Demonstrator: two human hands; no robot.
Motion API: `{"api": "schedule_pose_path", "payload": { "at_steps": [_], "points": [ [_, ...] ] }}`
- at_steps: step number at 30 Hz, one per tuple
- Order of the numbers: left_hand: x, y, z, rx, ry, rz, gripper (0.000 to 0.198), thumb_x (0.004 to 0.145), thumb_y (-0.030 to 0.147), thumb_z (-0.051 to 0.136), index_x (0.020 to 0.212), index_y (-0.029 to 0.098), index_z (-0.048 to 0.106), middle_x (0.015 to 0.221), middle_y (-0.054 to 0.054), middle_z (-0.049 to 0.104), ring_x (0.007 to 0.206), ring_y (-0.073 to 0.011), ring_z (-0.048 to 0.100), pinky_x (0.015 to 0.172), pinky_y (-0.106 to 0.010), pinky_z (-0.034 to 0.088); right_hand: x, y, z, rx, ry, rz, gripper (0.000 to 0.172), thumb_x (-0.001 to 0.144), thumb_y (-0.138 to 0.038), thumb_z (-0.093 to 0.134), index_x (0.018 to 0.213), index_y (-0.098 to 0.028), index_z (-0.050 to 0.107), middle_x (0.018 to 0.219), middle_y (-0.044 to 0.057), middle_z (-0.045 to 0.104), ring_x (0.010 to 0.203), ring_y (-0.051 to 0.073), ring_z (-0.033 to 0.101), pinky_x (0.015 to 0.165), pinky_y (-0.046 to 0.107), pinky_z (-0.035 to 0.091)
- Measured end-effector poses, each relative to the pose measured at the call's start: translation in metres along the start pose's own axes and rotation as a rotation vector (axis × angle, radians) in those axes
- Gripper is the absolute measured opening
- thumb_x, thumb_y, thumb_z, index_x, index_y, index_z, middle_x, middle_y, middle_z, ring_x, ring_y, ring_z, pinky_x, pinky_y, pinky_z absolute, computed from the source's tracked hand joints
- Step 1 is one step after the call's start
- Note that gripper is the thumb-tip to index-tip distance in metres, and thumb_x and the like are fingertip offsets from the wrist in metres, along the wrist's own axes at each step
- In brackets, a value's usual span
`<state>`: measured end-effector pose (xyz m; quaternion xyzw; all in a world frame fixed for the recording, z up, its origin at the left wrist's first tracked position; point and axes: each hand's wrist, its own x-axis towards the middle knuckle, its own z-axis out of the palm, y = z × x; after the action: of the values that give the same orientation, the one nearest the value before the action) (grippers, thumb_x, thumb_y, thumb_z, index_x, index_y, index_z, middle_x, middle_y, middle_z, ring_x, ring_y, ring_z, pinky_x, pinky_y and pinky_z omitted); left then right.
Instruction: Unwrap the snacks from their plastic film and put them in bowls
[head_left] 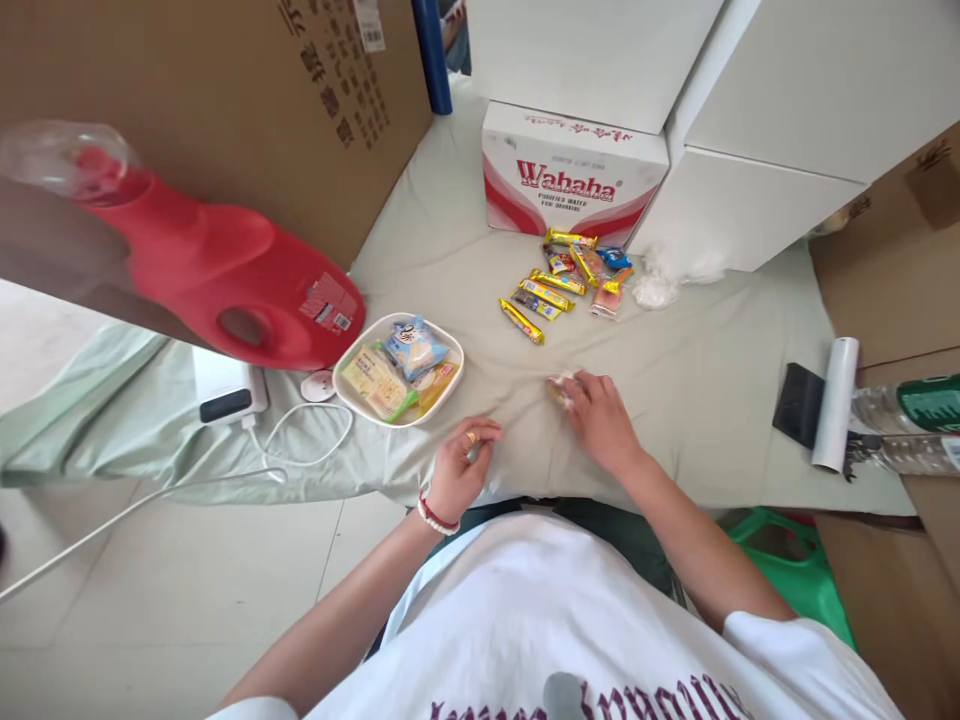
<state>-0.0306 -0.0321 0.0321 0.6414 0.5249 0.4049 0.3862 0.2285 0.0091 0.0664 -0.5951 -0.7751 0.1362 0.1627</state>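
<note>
My right hand (602, 420) is closed over the cloth, fingertips around a small, pale yellowish wrapped snack (559, 392), mostly hidden by the fingers. Near the cloth's front edge, my left hand (461, 465) has its fingers curled together, with nothing visible in them. Just beyond it sits a white bowl (346, 397) of wrapped snacks, including a blue packet (415, 347) and a pale yellow packet (373, 380). Farther back lies a loose group of snack sticks in yellow wrappers (546, 295), a blue-wrapped piece (614, 258) and a pinkish packet (606, 302).
A large red jug (247, 270) leans on the left by a cardboard box (225, 90). A white device (229, 385) trails a cable. At the back stand a Wahaba-labelled carton (574, 180) and crumpled clear plastic (671, 275). A white roll (835, 405) and plastic bottles (919, 410) lie right.
</note>
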Motion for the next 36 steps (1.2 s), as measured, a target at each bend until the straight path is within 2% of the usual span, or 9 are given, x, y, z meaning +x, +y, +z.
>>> {"api": "schedule_pose_path", "payload": {
  "at_steps": [3, 7, 11, 13, 16, 19, 22, 28, 36],
  "points": [
    [-0.001, 0.016, -0.003, -0.056, 0.03, -0.026, 0.02, 0.098, 0.033, 0.058, 0.107, 0.021, 0.072, 0.115, -0.011, 0.071, 0.108, -0.0217, 0.069, 0.095, -0.038, 0.056, -0.003, 0.0, -0.016, 0.413, 0.103, 0.096, 0.036, 0.103, -0.031, 0.05, 0.134, -0.023, 0.066, 0.133, 0.012, 0.068, 0.121, 0.029, 0.059, 0.109, 0.05, 0.048],
    [0.005, 0.035, 0.004, -0.2, -0.079, -0.1, 0.062, 0.084, 0.046, 0.079, 0.137, 0.021, 0.059, 0.141, -0.016, 0.062, 0.13, -0.0297, 0.06, 0.107, -0.045, 0.051, -0.014, -0.019, -0.01, 1.059, -0.104, 0.244, 0.037, 0.097, -0.05, 0.063, 0.126, -0.028, 0.069, 0.122, 0.005, 0.075, 0.11, 0.024, 0.068, 0.099, 0.04, 0.054],
    [0.006, 0.041, 0.017, -0.433, -0.162, -0.327, 0.058, 0.086, 0.053, 0.075, 0.129, 0.018, 0.06, 0.116, -0.013, 0.073, 0.103, -0.0249, 0.07, 0.091, -0.039, 0.058, -0.021, -0.046, 0.013, 1.324, -0.254, 0.377, 0.043, 0.086, -0.055, 0.076, 0.116, -0.025, 0.071, 0.11, 0.005, 0.077, 0.098, 0.023, 0.071, 0.089, 0.037, 0.057],
    [0.007, 0.042, 0.012, -0.458, -0.098, -0.374, 0.052, 0.088, 0.053, 0.072, 0.125, 0.017, 0.062, 0.11, -0.011, 0.074, 0.096, -0.0231, 0.07, 0.086, -0.036, 0.058, -0.022, -0.051, 0.015, 1.32, -0.226, 0.411, 0.047, 0.083, -0.055, 0.079, 0.119, -0.027, 0.069, 0.114, 0.005, 0.075, 0.099, 0.022, 0.07, 0.09, 0.037, 0.057],
    [0.021, 0.043, -0.021, -0.341, 0.034, -0.343, 0.052, 0.09, 0.054, 0.067, 0.126, 0.017, 0.062, 0.112, -0.011, 0.074, 0.097, -0.024, 0.071, 0.085, -0.037, 0.058, -0.022, -0.043, 0.006, 1.207, -0.16, 0.405, 0.051, 0.084, -0.055, 0.078, 0.127, -0.029, 0.065, 0.106, 0.004, 0.074, 0.097, 0.021, 0.068, 0.094, 0.038, 0.055],
    [0.053, 0.038, -0.067, 0.074, 0.262, -0.241, 0.048, 0.094, 0.046, 0.058, 0.132, 0.017, 0.061, 0.12, -0.012, 0.072, 0.107, -0.0259, 0.069, 0.095, -0.04, 0.054, -0.026, -0.024, -0.005, 1.105, -0.116, 0.435, 0.047, 0.088, -0.059, 0.071, 0.122, -0.027, 0.068, 0.091, 0.003, 0.072, 0.093, 0.022, 0.067, 0.094, 0.039, 0.054],
    [0.088, 0.027, -0.093, 0.504, 0.271, -0.227, 0.049, 0.098, 0.033, 0.043, 0.142, 0.014, 0.054, 0.128, -0.016, 0.07, 0.118, -0.0303, 0.066, 0.103, -0.045, 0.049, -0.04, -0.002, -0.005, 1.029, -0.077, 0.528, 0.048, 0.086, -0.063, 0.07, 0.116, -0.025, 0.071, 0.091, 0.005, 0.073, 0.091, 0.023, 0.068, 0.092, 0.041, 0.055],
    [0.103, 0.009, -0.075, 1.049, 0.062, -0.112, 0.058, 0.098, 0.03, 0.039, 0.148, 0.005, 0.053, 0.12, -0.026, 0.07, 0.119, -0.0419, 0.063, 0.102, -0.056, 0.041, -0.098, 0.041, 0.001, 0.799, -0.052, 0.653, 0.051, 0.085, -0.067, 0.066, 0.112, -0.024, 0.072, 0.098, 0.008, 0.075, 0.09, 0.025, 0.07, 0.089, 0.042, 0.057],
    [0.101, -0.009, -0.082, 0.933, 0.084, 0.112, 0.061, 0.099, 0.032, 0.039, 0.155, 0.009, 0.046, 0.153, -0.025, 0.054, 0.151, -0.0391, 0.041, 0.123, -0.06, 0.023, -0.16, 0.093, -0.061, 0.619, -0.245, 0.772, 0.058, 0.076, -0.075, 0.067, 0.095, -0.022, 0.076, 0.085, 0.008, 0.075, 0.077, 0.025, 0.07, 0.076, 0.039, 0.059]
  ]
}}
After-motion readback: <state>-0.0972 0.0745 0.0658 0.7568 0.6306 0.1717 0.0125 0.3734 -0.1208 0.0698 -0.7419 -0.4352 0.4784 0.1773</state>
